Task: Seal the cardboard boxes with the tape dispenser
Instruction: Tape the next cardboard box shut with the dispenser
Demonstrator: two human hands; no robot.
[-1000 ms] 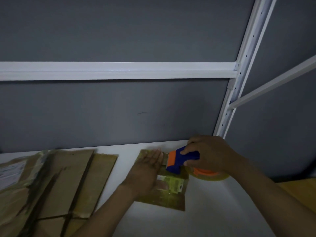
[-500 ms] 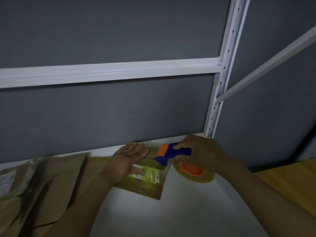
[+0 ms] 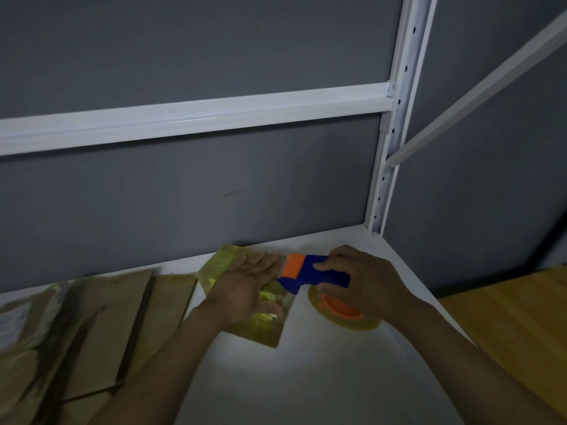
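- Tape, glossy and yellowish, wraps the small flat cardboard box (image 3: 257, 332), which lies at the back edge of the white surface (image 3: 322, 378), its far end close to the grey wall (image 3: 184, 204).
- The left hand (image 3: 245, 286) lies on top of the box, fingers straight and close together, pressing it flat.
- The right hand (image 3: 368, 286) is curled round the blue handle of the tape dispenser (image 3: 310, 273), thumb along its top.
- The dispenser's orange front end meets the box just beside the left fingertips.
- Its tape roll (image 3: 343, 312), on an orange hub, sits low beside the box's right edge; I cannot tell whether it touches the surface.
- A pile of flattened cardboard (image 3: 107, 317) lies towards the left edge, apart from the box.
- A white upright post (image 3: 395, 118) stands at the back right corner, and a white rail (image 3: 196, 115) crosses the wall from it.
- A wooden top (image 3: 521, 317) lies beyond the right edge.
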